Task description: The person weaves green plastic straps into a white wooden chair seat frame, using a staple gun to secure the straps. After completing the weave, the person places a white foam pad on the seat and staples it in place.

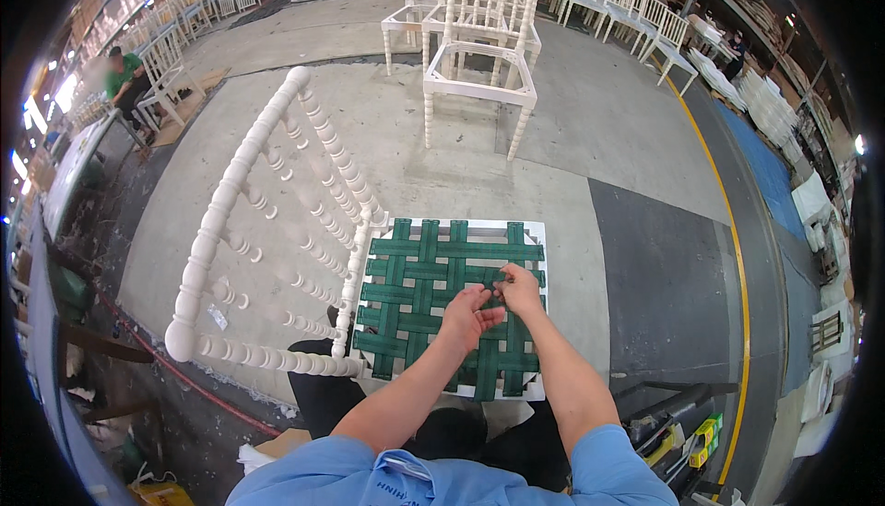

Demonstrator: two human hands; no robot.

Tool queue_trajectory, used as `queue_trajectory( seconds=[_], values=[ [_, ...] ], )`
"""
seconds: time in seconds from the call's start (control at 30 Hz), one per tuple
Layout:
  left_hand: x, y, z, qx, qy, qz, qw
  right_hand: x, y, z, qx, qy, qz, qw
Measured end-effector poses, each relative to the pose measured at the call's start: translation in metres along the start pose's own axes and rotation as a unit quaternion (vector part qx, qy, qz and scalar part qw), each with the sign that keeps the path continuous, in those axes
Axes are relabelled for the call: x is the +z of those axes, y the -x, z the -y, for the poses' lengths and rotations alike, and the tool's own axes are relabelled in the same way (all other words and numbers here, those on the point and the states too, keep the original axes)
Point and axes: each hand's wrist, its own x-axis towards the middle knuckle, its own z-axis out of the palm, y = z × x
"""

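Note:
A white turned-wood chair (277,229) stands in front of me with its back to my left. Its seat frame (461,226) is woven with green webbing straps (415,276) in a criss-cross. My left hand (467,315) rests on the webbing near the seat's middle, fingers curled toward a strap. My right hand (519,288) sits just beside it, pinching a green strap at the seat's right-centre. Both forearms in blue sleeves come up from the lower edge.
Bare white chair frames (479,45) stand stacked farther ahead, with rows more (636,8) along the back. A person in green (124,77) sits at far left. A yellow floor line (728,229) runs along the right. Tools and boxes (687,437) lie at lower right.

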Motion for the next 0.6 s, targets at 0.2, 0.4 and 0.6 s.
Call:
queue_trajectory(
  seconds=[0.2, 0.4, 0.6],
  values=[
    [0.011, -0.056, -0.006, -0.042, 0.153, -0.048, 0.986, -0.001, -0.019, -0.022, -0.018, 0.181, -0.004, 0.983],
    [0.016, -0.083, 0.002, 0.005, 0.171, -0.06, 0.983, -0.008, -0.034, -0.026, 0.063, 0.048, -0.02, 0.997],
    [0.01, -0.104, 0.005, -0.01, 0.207, -0.097, 0.973, -0.005, -0.053, -0.01, 0.065, 0.175, -0.027, 0.982]
  ],
)
